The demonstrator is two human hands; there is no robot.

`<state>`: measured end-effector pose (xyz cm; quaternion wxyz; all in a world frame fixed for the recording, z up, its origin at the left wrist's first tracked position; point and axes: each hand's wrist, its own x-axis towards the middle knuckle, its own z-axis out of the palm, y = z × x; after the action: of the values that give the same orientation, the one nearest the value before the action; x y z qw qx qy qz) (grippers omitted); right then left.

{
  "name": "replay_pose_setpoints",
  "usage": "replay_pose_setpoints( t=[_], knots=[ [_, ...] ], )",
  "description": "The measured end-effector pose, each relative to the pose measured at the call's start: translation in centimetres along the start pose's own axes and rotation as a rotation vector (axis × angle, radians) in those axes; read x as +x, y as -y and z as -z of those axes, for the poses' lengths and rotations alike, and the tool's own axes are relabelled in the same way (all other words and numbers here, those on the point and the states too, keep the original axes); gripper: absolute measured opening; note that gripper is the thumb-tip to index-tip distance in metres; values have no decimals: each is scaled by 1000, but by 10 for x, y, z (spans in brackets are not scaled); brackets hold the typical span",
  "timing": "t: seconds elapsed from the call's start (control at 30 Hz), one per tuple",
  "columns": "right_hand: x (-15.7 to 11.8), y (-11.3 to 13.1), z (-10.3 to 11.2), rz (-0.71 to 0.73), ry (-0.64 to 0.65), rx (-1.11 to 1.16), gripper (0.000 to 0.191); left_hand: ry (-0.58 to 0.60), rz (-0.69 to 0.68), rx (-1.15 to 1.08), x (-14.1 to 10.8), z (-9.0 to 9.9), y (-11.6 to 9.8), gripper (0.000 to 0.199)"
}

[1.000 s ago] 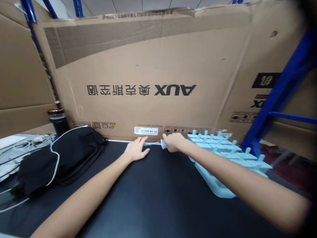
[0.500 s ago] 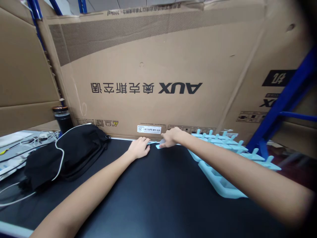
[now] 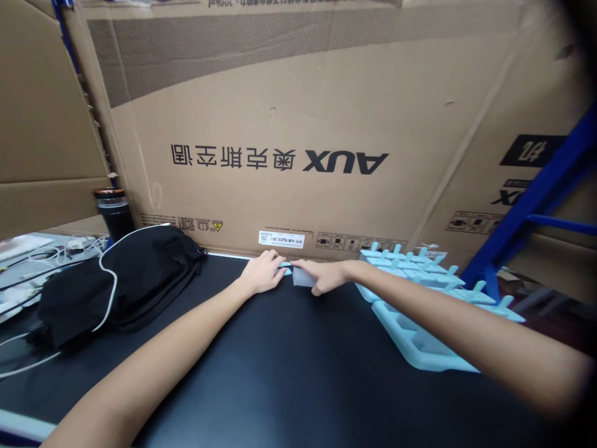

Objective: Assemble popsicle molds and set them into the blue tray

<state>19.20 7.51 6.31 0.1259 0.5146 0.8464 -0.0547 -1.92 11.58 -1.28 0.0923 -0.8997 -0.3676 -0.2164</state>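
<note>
At the far edge of the black tabletop, my left hand [image 3: 263, 272] lies palm down, its curled fingertips on a small light-blue piece [image 3: 286, 268]. Most of that piece is hidden by the fingers. Just right of it, my right hand [image 3: 332, 276] grips a small, pale translucent block [image 3: 304, 277] between thumb and fingers. The block sits low at the tabletop, close to the blue piece. Under and beyond my right forearm is a light-blue popsicle mold [image 3: 410, 351], with several upright stick handles [image 3: 451, 271] on its lids.
A large cardboard box panel [image 3: 261, 199] stands upright behind the black tabletop [image 3: 280, 373]. To the left lie a black bag [image 3: 125, 280] with a white cable [image 3: 112, 292] across it, and a dark bottle [image 3: 114, 214]. A blue metal post [image 3: 536, 186] slants at the right.
My right hand has turned flatter, with its thumb now toward me, and the translucent block shows more. The light-blue piece under that hand no longer shows. The view has tilted slightly downward.
</note>
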Motion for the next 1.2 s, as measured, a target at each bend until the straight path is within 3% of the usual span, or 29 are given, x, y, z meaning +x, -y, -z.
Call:
replay_pose_setpoints(
  t=[0.13, 0.3, 0.4, 0.53, 0.67, 0.77, 0.87, 0.97, 1.03, 1.07, 1.1, 1.2],
  knots=[
    [0, -28, 10, -130, 120, 110, 72, 41, -85, 12, 2, -1, 2, 37],
    [4, -35, 8, -279, 160, -123, 69, 60, 35, -21, 3, -7, 6, 31],
    [8, -26, 6, -302, 116, -329, 67, 47, 78, -18, 2, -8, 7, 23],
    [9, -13, -1, -272, 22, -449, 38, 86, 88, -52, 4, -10, 10, 19],
    [-2, 7, 0, -262, -149, -518, 39, 81, 94, -78, 5, -15, 12, 18],
    [-38, 29, 19, -255, -311, -458, 35, 61, 111, -64, 5, -17, 14, 17],
    [-103, 47, 32, -332, -685, -251, 34, 44, 115, -59, 5, -18, 14, 18],
    [-177, 46, 14, -533, -1157, -102, 34, 2, 68, -66, 5, -16, 12, 21],
    [-214, 33, -14, -767, -1292, 45, 42, 3, 15, -72, 6, -14, 10, 22],
    [-228, 24, -29, -884, -1261, 105, 47, 22, -5, -76, 6, -13, 9, 21],
    [-237, 14, -44, -943, -1120, 144, 49, 44, -13, -82, 6, -13, 8, 21],
    [-244, -15, -77, -918, -788, 193, 52, 96, -1, -115, 6, -12, 7, 24]
  ],
)
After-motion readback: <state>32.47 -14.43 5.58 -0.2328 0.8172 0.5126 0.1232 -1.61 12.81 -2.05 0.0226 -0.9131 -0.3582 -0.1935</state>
